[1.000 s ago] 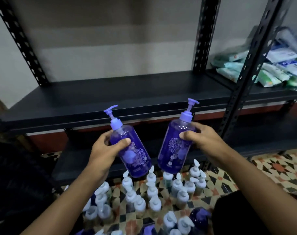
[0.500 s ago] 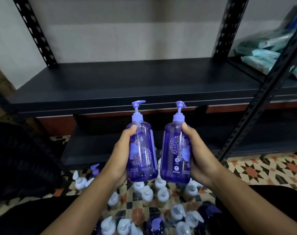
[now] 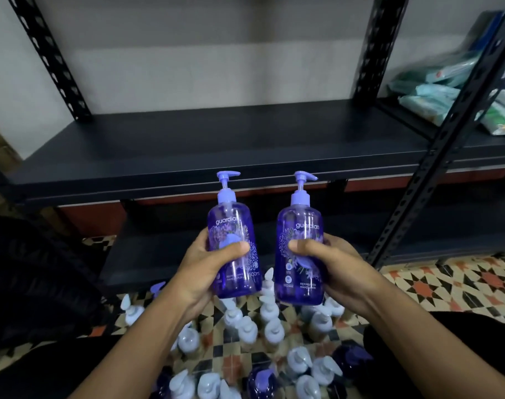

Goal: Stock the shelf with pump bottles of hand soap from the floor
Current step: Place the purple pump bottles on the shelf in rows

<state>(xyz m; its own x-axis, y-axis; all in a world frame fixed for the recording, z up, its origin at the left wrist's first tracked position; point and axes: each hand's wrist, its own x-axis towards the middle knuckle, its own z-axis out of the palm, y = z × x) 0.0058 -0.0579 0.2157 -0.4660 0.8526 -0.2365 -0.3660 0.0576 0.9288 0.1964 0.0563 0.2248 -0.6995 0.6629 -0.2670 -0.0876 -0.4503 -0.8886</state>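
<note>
Partly masking their labels (image 3: pixel 227 221), left hand (image 3: pixel 205 272) grips the left bottle (image 3: pixel 235 208) and right hand (image 3: pixel 336 269) the right bottle (image 3: pixel 301 214), fingers hidden behind.

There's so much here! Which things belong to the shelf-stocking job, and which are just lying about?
Part of the job: left-hand bottle, right-hand bottle, pump bottles on the floor, dark shelf.
Just lying about: packets on the neighbouring shelf, patterned floor tiles.

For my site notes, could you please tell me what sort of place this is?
Most likely a shop stockroom or storeroom: a black metal shelf on slotted uprights, many pump bottles standing on the patterned tile floor, and wrapped packs piled on the next shelf.
</note>
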